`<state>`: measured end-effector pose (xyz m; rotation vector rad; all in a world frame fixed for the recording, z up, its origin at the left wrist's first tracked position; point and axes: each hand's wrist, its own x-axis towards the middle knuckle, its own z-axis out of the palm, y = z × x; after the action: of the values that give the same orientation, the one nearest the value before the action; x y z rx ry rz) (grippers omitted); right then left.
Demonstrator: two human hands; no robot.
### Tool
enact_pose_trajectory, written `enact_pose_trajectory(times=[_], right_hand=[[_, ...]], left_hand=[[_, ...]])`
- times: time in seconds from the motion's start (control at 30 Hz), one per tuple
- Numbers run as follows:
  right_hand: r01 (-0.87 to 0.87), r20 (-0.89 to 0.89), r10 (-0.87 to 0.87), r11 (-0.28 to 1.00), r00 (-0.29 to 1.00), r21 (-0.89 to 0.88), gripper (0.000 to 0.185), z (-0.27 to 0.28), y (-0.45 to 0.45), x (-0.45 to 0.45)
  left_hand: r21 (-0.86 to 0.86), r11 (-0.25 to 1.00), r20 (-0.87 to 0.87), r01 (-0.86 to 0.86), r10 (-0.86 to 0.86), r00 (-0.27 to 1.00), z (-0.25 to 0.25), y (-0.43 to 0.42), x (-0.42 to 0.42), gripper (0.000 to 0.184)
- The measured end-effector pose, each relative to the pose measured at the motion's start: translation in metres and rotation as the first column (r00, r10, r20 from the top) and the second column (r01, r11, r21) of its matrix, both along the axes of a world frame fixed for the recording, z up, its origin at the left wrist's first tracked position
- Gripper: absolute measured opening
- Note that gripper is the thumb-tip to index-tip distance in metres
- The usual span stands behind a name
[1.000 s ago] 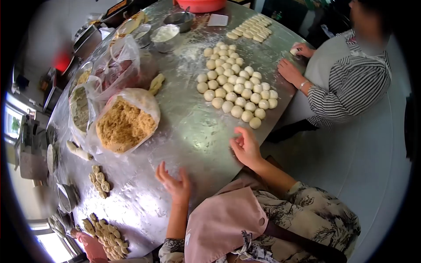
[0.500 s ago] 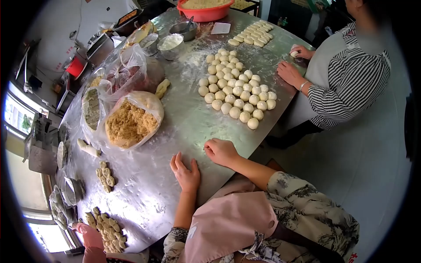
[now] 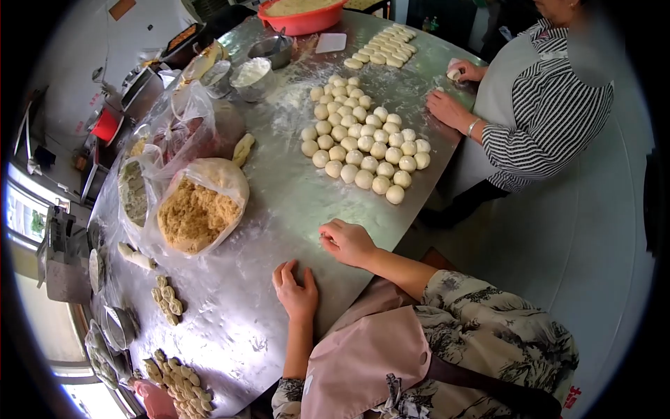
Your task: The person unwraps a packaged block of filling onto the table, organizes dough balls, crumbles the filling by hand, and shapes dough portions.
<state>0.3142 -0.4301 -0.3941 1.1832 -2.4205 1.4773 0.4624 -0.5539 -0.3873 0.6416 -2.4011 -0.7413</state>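
My left hand (image 3: pixel 297 290) rests on the floured metal table near its front edge. Its thumb stands apart from slightly bent fingers, and nothing shows in it. Just to the right and farther in, my right hand (image 3: pixel 347 242) is closed with curled fingers over the tabletop; anything inside is hidden. Beyond it lie rows of round white dough balls (image 3: pixel 363 143), touching neither hand. To the left of my hands, an open plastic bag holds a crumbly tan filling (image 3: pixel 192 215).
A person in a striped shirt (image 3: pixel 551 105) works at the right edge, one hand on a dough piece (image 3: pixel 453 74). Small shaped dough pieces (image 3: pixel 183 384) lie at lower left, by a pink sleeve (image 3: pixel 155 400). A flour bowl (image 3: pixel 252 73) and a red basin (image 3: pixel 300 19) stand behind.
The view has shifted slightly, so most table items appear farther left. My hands stay near the table edge in much the same poses. The pink-sleeved hand at lower left has dropped mostly out of sight.
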Motion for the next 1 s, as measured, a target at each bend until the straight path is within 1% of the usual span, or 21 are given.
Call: enact_pose_trajectory(times=[0.1,0.2,0.27,0.3,0.33,0.4,0.43,0.5,0.53,0.63,0.73,0.77,0.87,0.93,0.97,1.0], right_hand=[[0.077,0.044,-0.074,0.994,0.996,-0.084,0.034,0.011,0.015,0.001],[0.309,0.070,-0.302,0.942,0.951,-0.131,0.055,0.014,0.050,-0.006],[0.471,0.039,-0.469,0.878,0.882,-0.089,0.070,0.015,0.079,-0.016],[0.531,0.070,-0.526,0.843,0.847,-0.083,0.077,0.013,0.093,-0.023],[0.573,0.036,-0.572,0.819,0.819,-0.034,0.087,0.013,0.108,-0.032],[0.603,0.111,-0.601,0.798,0.792,0.015,0.104,0.018,0.131,-0.050],[0.596,0.123,-0.597,0.801,0.793,0.052,0.109,0.022,0.138,-0.055],[0.575,0.142,-0.586,0.810,0.798,0.115,0.120,0.030,0.143,-0.068],[0.542,0.199,-0.562,0.827,0.803,0.149,0.123,0.034,0.140,-0.071],[0.442,0.355,-0.516,0.855,0.780,0.271,0.131,0.045,0.130,-0.074],[0.476,0.402,-0.570,0.821,0.716,0.316,0.132,0.044,0.115,-0.080],[0.492,0.302,-0.572,0.816,0.763,0.302,0.130,0.034,0.113,-0.082],[0.521,0.146,-0.567,0.813,0.811,0.261,0.126,0.032,0.106,-0.084],[0.524,0.182,-0.590,0.793,0.787,0.310,0.124,0.033,0.102,-0.087],[0.522,0.199,-0.601,0.784,0.774,0.337,0.123,0.034,0.101,-0.087],[0.524,0.206,-0.600,0.788,0.773,0.324,0.121,0.034,0.100,-0.088]], left_hand=[[-0.019,1.000,0.040,0.012,-0.011,0.999,0.000,-0.001,-0.003,0.034],[0.044,0.998,0.102,0.052,-0.056,0.993,0.007,-0.001,-0.011,0.048],[0.074,0.991,0.106,0.112,-0.119,0.987,0.009,0.000,-0.027,0.064],[0.089,0.986,0.106,0.139,-0.148,0.983,0.011,0.001,-0.036,0.071],[0.116,0.977,0.101,0.178,-0.190,0.977,0.013,0.003,-0.049,0.077],[0.166,0.955,0.086,0.246,-0.263,0.961,0.020,0.006,-0.081,0.088],[0.135,0.958,0.183,0.254,-0.276,0.943,0.028,0.008,-0.096,0.103],[0.132,0.956,0.202,0.261,-0.284,0.937,0.036,0.014,-0.127,0.114],[0.129,0.956,0.211,0.262,-0.284,0.935,0.039,0.015,-0.141,0.119],[0.031,0.965,0.330,0.261,-0.256,0.908,0.037,0.011,-0.177,0.135],[0.106,0.957,0.402,0.269,-0.289,0.869,0.046,0.009,-0.204,0.142],[0.114,0.955,0.432,0.275,-0.297,0.852,0.049,0.008,-0.211,0.140],[0.127,0.951,0.521,0.280,-0.305,0.798,0.056,0.006,-0.230,0.138],[0.127,0.959,0.580,0.254,-0.279,0.765,0.058,0.005,-0.240,0.140],[0.119,0.960,0.578,0.255,-0.276,0.768,0.057,0.004,-0.243,0.140],[0.111,0.960,0.576,0.256,-0.272,0.771,0.055,0.003,-0.245,0.140]])
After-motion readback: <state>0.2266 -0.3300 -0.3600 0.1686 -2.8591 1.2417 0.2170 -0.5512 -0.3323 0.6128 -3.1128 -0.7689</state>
